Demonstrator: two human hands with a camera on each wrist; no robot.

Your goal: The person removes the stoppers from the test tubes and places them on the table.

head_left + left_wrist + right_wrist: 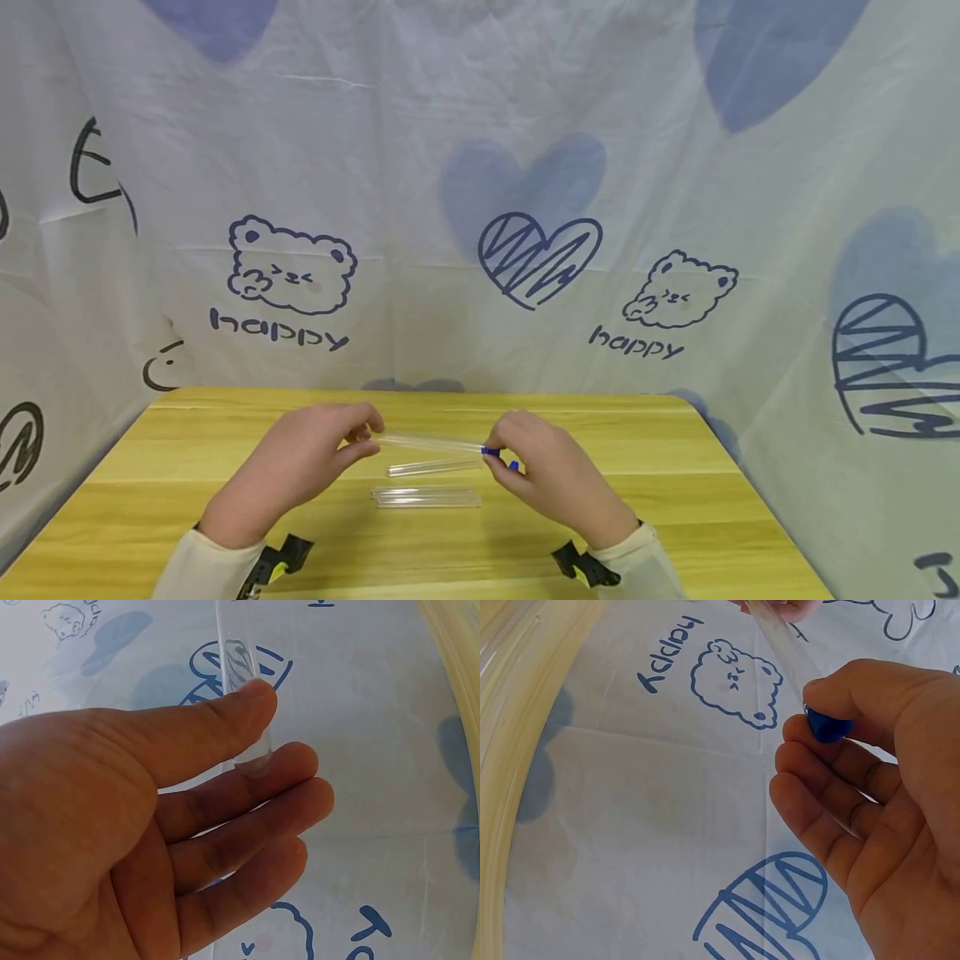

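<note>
Between my two hands a clear test tube (pixel 431 442) is held nearly level above the table. My left hand (pixel 322 446) pinches its left end between thumb and forefinger; in the left wrist view the see-through end (pixel 251 759) shows just past the thumb. At the other end is a blue cap (pixel 827 727), which my right hand (pixel 543 467) pinches with thumb and forefinger. The right hand's other fingers are loosely bent below the cap. A second blue cap (pixel 513 466) shows beside the right hand, partly hidden by it.
On the wooden table (pixel 637 533) a clear tube (pixel 431 469) lies just in front of the held one. Nearer me lie more clear tubes (pixel 427 498) side by side. A white cloth (pixel 420 333) with hearts and bears hangs behind the table and at its sides.
</note>
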